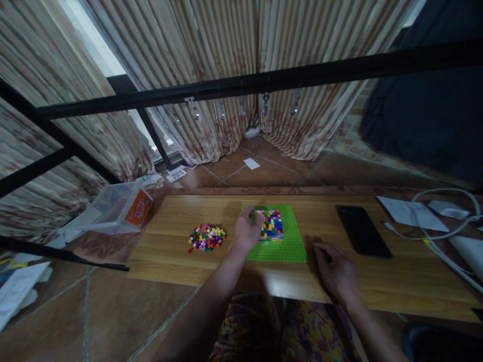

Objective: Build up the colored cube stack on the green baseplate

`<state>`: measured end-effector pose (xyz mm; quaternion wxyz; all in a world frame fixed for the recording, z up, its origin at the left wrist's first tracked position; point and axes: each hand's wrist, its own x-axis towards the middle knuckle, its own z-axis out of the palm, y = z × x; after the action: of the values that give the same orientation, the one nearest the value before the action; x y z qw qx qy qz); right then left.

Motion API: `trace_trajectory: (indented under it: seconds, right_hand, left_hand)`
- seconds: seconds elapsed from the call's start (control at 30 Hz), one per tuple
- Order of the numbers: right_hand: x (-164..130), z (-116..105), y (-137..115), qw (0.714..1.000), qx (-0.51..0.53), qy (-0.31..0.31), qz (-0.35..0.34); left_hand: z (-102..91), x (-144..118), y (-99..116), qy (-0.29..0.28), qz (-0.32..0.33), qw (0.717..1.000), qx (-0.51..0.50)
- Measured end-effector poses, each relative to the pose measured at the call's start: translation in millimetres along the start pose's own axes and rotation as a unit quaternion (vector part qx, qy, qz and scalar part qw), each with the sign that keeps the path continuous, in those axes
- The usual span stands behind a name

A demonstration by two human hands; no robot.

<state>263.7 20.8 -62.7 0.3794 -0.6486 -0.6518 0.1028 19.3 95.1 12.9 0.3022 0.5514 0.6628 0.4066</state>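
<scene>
A green studded baseplate (296,246) lies on the wooden table, bearing a squarish block of multicoloured toy bricks (272,224). My left hand (248,230) is over the block's left side, thumb and fingers drawn together at its upper left corner. Anything small between those fingertips is hidden. My right hand (337,267) rests at the table's near side, just right of the baseplate, its fingers curled in and nothing seen in them. Left of the baseplate, a loose pile of small coloured bricks (207,237) is spread on the wood.
A black phone (363,231) lies on the right of the table (169,261), near white cables (445,236) and papers. A clear plastic box (113,206) with an orange label stands beyond the left edge. A black metal bar (226,88) crosses in front of the curtains.
</scene>
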Motion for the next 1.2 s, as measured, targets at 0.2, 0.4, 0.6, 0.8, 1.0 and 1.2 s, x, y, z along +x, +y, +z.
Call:
trace_trajectory:
  seconds: [0.2, 0.4, 0.6, 0.8, 1.0, 1.2]
  right_hand:
    - [-2.8, -1.8, 4.1, 0.999, -0.029, -0.011, 0.008]
    - [-2.4, -2.9, 4.3, 0.999, -0.047, -0.018, 0.009]
    - [-1.3, -4.2, 2.0, 0.998, -0.056, -0.014, 0.001]
    - [-1.9, -3.3, 5.9, 0.998, -0.056, -0.013, 0.003]
    - [-1.1, -4.8, 3.5, 0.998, -0.054, -0.015, 0.000]
    - [-1.7, -5.2, 0.8, 0.999, -0.051, -0.016, 0.004]
  left_hand:
    - [-60.0, -8.9, -34.0, 0.048, 0.029, 0.998, 0.036]
    - [-111.1, -32.0, -76.7, 0.047, 0.036, 0.986, 0.154]
    - [-101.3, -31.4, -79.7, 0.002, 0.121, 0.955, 0.269]
    - [-94.8, -30.7, -74.1, -0.010, 0.115, 0.937, 0.329]
    - [-106.5, -9.7, -76.5, 0.002, 0.074, 0.936, 0.343]
    - [-107.3, 9.5, -69.3, -0.067, 0.072, 0.912, 0.399]
